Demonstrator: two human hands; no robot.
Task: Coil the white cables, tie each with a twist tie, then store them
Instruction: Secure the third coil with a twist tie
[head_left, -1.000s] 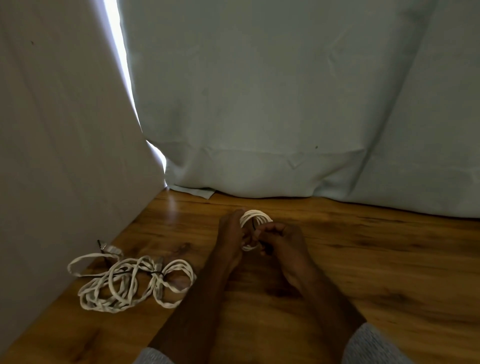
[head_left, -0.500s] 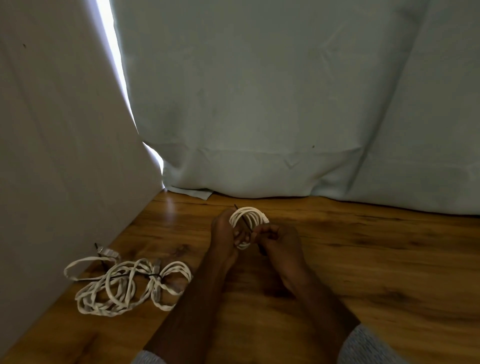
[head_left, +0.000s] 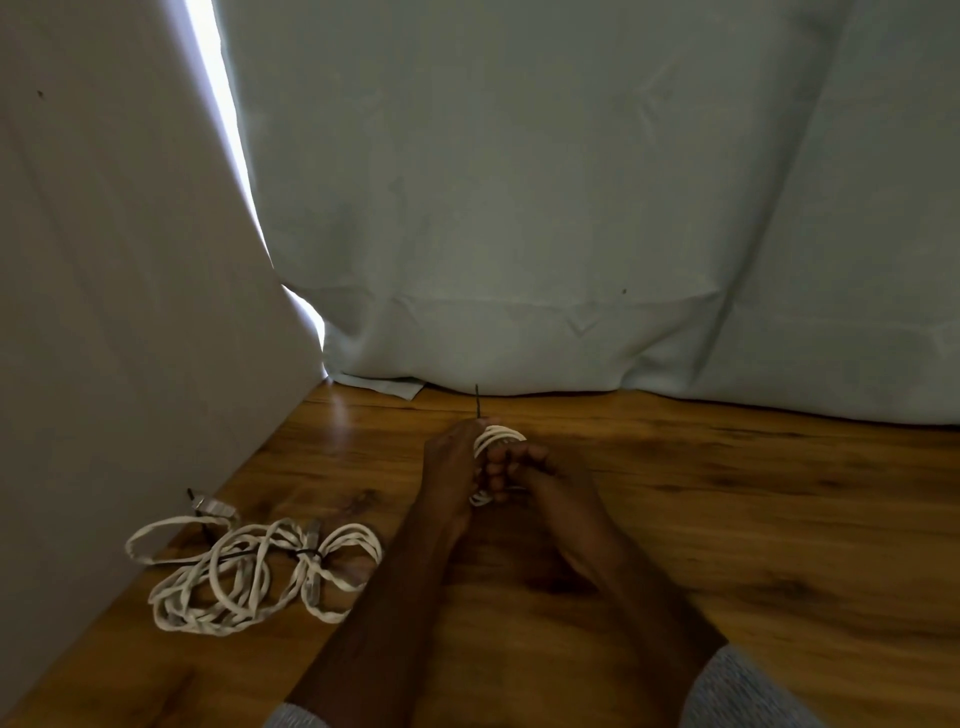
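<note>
White cable, wound into a small coil (head_left: 497, 435), sits gripped between two bare hands above a wooden tabletop (head_left: 727, 519), at about 12 o'clock from the person's forearms. The left hand (head_left: 451, 467) is curled round the coil's left side, and a thin dark twist tie (head_left: 477, 401) stands up from its fingertips; the right hand (head_left: 540, 475) has its fingers folded in against the loops on the other side. Whether the right hand also pinches the tie's other end cannot be told.

At roughly 9 o'clock from the hands lies a second white cable bundle (head_left: 249, 577), loosely looped and cinched at its waist by a dark tie (head_left: 310, 557), resting near a pale panel (head_left: 130, 312). A light curtain (head_left: 571, 208) hangs along the table's far edge.

The cable looks light, soft and springy, likely to unwind if the loops are let go, so the hold belongs across all strands at one point of the ring. The tie appears to be thin, bendable wire, best taken by its ends.
</note>
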